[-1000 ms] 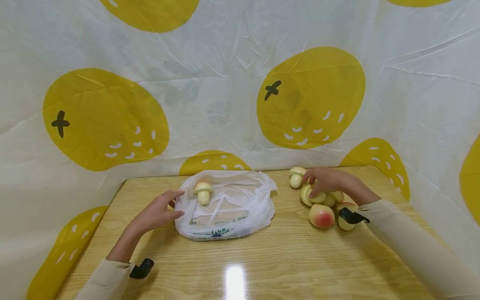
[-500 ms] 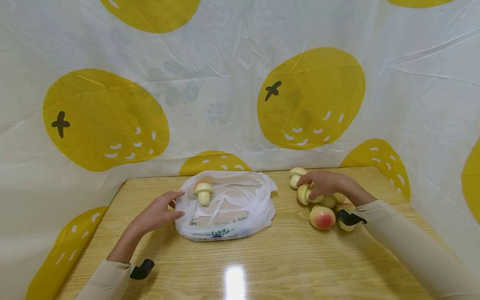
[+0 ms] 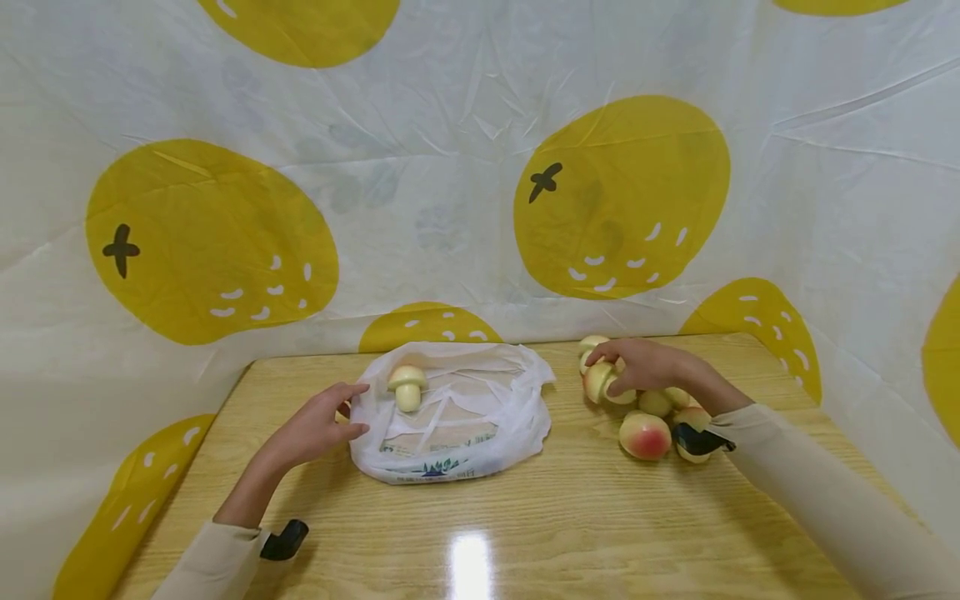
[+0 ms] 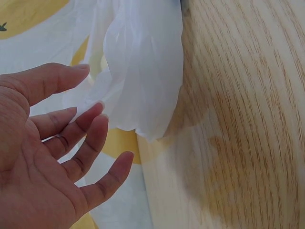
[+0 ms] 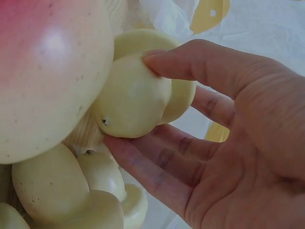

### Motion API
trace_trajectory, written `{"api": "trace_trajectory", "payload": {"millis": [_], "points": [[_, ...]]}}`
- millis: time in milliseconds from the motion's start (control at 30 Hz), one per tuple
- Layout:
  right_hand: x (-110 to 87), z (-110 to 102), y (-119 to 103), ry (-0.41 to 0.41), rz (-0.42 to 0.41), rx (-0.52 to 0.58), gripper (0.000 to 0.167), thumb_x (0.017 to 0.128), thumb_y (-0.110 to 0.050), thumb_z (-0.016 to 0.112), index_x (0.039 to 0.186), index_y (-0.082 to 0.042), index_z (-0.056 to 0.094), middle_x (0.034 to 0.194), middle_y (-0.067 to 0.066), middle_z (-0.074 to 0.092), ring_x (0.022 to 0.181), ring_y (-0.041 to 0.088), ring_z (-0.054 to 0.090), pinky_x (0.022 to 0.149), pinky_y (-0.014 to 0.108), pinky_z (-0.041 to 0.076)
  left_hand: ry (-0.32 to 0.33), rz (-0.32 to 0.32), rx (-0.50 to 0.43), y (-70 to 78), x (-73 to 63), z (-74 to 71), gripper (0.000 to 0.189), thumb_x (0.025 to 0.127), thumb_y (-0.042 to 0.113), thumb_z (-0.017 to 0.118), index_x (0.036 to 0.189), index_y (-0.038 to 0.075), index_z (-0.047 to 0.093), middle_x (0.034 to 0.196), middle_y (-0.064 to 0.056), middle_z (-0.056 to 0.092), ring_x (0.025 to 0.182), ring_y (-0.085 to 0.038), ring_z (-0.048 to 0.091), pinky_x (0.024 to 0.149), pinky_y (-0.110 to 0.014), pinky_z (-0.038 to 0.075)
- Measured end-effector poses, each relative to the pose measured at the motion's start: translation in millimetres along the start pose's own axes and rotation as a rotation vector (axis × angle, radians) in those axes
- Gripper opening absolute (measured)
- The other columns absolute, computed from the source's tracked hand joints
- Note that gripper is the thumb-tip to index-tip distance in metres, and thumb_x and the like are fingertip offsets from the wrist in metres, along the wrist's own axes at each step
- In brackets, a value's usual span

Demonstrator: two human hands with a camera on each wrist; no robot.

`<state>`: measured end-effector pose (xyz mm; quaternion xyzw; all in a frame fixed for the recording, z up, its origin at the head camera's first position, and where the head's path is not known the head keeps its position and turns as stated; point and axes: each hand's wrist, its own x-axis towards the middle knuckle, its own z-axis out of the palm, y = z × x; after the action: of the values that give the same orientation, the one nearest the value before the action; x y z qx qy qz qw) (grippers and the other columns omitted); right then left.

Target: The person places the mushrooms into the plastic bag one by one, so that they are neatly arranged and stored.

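My right hand (image 3: pixel 652 367) pinches a pale yellow-green toy mushroom (image 3: pixel 597 383) at the right of the table. In the right wrist view the thumb presses on the stem (image 5: pixel 131 98) and the fingers lie under it, with the wider cap behind. A white plastic bag (image 3: pixel 375 454) with green print lies at mid-table, its mouth spread wide. Inside its left part rests another mushroom (image 3: pixel 408 387). At the bag's left rim is my left hand (image 3: pixel 315 427), fingers relaxed and apart; in the left wrist view its fingertips are right at the plastic (image 4: pixel 143 71).
A red-blushed toy peach (image 3: pixel 645 436) sits in front of the right hand. More mushrooms (image 3: pixel 655 403) lie under and beside the hand, one (image 3: pixel 592 342) behind it. A white curtain with yellow fruit prints (image 3: pixel 450 208) hangs behind the wooden table (image 3: pixel 585 517).
My right hand has drawn the mushroom a little to the left, away from the others, and overlaps the one behind it more. The left hand and the bag have stayed in place.
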<state>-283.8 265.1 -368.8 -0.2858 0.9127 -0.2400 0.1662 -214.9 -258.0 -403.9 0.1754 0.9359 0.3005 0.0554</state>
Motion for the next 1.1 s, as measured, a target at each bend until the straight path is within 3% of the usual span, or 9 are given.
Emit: {"api": "trace_trajectory", "payload": {"millis": [167, 433, 800, 1100], "points": [[-0.7, 1.6, -1.8, 0.041, -0.013, 0.029, 0.047, 0.085, -0.011, 0.077, 0.129, -0.001, 0.064, 0.116, 0.014, 0.064, 0.096, 0.029, 0.054, 0.081, 0.038, 0.045, 0.002, -0.001, 0.003, -0.1, -0.2, 0.2, 0.062, 0.091, 0.015, 0.076, 0.144, -0.005, 0.05, 0.125, -0.016, 0.06, 0.102, -0.026, 0.058, 0.074, -0.033, 0.051], [0.9, 6.1, -4.0, 0.116, -0.001, 0.045, 0.046, 0.088, -0.018, 0.077, 0.131, -0.008, 0.064, 0.124, 0.018, 0.064, 0.112, 0.034, 0.058, 0.087, 0.041, 0.047, 0.001, 0.008, 0.007, 1.8, -0.9, -0.3, 0.062, 0.091, 0.014, 0.075, 0.144, -0.006, 0.05, 0.124, -0.016, 0.06, 0.101, -0.026, 0.059, 0.075, -0.034, 0.05], [7.0, 8.6, -1.5, 0.128, -0.001, 0.156, 0.046, 0.092, -0.018, 0.075, 0.134, -0.008, 0.06, 0.132, 0.019, 0.059, 0.118, 0.036, 0.059, 0.092, 0.044, 0.051, 0.008, 0.015, 0.011, 2.7, -1.1, -0.5, 0.061, 0.091, 0.013, 0.075, 0.144, -0.007, 0.05, 0.12, -0.013, 0.061, 0.1, -0.025, 0.059, 0.073, -0.031, 0.051], [9.9, 8.0, -9.2, 0.122, -0.018, 0.274, 0.05, 0.093, -0.017, 0.074, 0.139, -0.005, 0.057, 0.137, 0.026, 0.053, 0.106, 0.034, 0.062, 0.077, 0.04, 0.055, 0.004, 0.02, 0.011, 3.3, -1.6, -1.7, 0.061, 0.092, 0.013, 0.075, 0.144, -0.007, 0.05, 0.118, -0.013, 0.061, 0.1, -0.025, 0.059, 0.073, -0.031, 0.051]]}}
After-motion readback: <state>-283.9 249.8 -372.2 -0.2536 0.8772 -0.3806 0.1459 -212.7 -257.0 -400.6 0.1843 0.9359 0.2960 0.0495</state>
